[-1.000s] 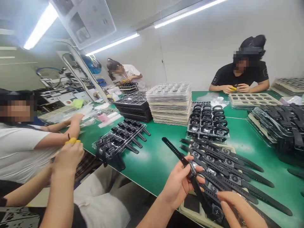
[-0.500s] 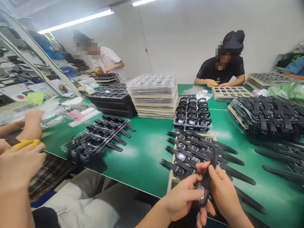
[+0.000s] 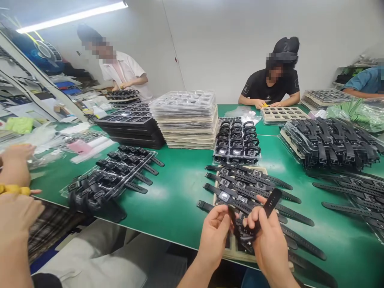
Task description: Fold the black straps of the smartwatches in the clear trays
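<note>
Between my two hands is a black smartwatch (image 3: 246, 239) with its strap loose. My left hand (image 3: 214, 234) pinches one strap end on the left. My right hand (image 3: 268, 240) is wrapped round the other strap part, whose holed tip sticks up past the fingers. Below and behind them lies a beige tray (image 3: 240, 255) with several watches (image 3: 242, 184) laid face down in rows, straps hanging over its sides. My hands partly hide the watch body and the tray's near part.
Clear trays of watches stand to the left (image 3: 120, 170), behind (image 3: 237, 144) and at right (image 3: 330, 140). A tall tray stack (image 3: 184, 124) and black trays (image 3: 129, 126) stand farther back. A co-worker's arm with yellow finger covers (image 3: 15, 190) reaches in at left. Other people sit across the green table (image 3: 177, 188).
My hands have moved apart slightly, and the left now holds the strap end instead of the watch body. The watch is turned and lower over the tray. The head view has shifted right.
</note>
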Tool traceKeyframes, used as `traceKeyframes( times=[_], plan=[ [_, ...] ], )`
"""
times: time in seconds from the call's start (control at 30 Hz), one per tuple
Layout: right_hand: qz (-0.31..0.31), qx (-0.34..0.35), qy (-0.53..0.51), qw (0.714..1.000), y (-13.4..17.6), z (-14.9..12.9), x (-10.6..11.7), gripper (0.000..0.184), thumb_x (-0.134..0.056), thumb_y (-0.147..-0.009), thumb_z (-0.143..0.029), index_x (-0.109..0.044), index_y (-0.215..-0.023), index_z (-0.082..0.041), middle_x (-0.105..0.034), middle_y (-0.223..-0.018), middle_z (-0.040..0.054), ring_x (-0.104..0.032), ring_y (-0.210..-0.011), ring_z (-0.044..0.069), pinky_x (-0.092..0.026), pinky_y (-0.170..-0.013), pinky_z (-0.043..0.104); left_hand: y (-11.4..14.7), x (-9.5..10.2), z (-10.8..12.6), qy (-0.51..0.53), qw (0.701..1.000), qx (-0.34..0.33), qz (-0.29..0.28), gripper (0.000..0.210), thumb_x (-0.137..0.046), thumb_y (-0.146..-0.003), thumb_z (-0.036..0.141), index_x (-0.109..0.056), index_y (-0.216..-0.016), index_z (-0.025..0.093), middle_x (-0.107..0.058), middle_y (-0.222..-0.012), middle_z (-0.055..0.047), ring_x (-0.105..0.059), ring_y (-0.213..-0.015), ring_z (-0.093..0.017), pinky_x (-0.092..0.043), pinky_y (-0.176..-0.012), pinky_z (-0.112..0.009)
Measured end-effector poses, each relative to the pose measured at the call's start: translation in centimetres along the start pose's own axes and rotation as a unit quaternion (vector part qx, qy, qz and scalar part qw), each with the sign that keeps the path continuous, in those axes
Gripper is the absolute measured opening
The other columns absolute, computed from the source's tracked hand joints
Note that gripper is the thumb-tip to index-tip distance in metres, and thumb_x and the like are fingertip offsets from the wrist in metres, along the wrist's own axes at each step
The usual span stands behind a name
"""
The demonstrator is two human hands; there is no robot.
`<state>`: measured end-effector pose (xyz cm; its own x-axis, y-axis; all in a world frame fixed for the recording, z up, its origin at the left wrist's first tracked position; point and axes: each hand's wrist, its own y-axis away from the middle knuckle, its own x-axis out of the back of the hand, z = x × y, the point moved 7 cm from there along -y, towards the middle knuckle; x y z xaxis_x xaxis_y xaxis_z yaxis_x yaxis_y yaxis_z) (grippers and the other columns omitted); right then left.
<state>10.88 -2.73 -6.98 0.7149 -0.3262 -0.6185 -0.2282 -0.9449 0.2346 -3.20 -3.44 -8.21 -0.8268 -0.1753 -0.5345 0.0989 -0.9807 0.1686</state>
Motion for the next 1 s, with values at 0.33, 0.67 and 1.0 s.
traceKeyframes(
  times=[0.33, 0.67, 1.0],
  plan=[
    [-0.068, 0.009, 0.061, 0.996, 0.8, 1.6, 1.2, 0.041, -0.062, -0.093, -0.063, -0.062, -0.116, -0.029, -0.047, -0.073, -0.0043, -0.044, -0.062, 0.015, -0.044, -0.058, 0.026, 0.7, -2.1, 0.0, -0.122, 0.992, -0.016, -0.028, 0.033, -0.077, -0.085, 0.048, -0.066, -0.090, 0.018, -0.067, -0.075, -0.001, -0.062, -0.068, -0.015, -0.050, -0.066, -0.025],
    [-0.111, 0.054, 0.237, 0.964, 0.1, 0.1, 2.2, 0.032, -0.070, -0.092, -0.054, -0.064, -0.094, -0.023, -0.060, -0.069, -0.0019, -0.056, -0.062, 0.016, -0.048, -0.058, 0.026, 1.6, -3.7, 3.1, -0.424, 0.882, -0.127, -0.159, 0.036, -0.075, -0.087, 0.031, -0.072, -0.122, 0.025, -0.076, -0.107, -0.007, -0.065, -0.096, -0.024, -0.050, -0.087, -0.032],
    [-0.114, 0.069, 0.280, 0.951, 0.7, -0.9, 2.0, 0.028, -0.073, -0.089, -0.050, -0.071, -0.096, -0.023, -0.064, -0.085, 0.0022, -0.059, -0.072, 0.019, -0.052, -0.067, 0.031, 1.9, -5.2, 3.8, -0.495, 0.825, -0.174, -0.212, 0.022, -0.069, -0.092, 0.030, -0.077, -0.113, 0.024, -0.079, -0.095, -0.008, -0.067, -0.085, -0.024, -0.050, -0.083, -0.035]
  ],
)
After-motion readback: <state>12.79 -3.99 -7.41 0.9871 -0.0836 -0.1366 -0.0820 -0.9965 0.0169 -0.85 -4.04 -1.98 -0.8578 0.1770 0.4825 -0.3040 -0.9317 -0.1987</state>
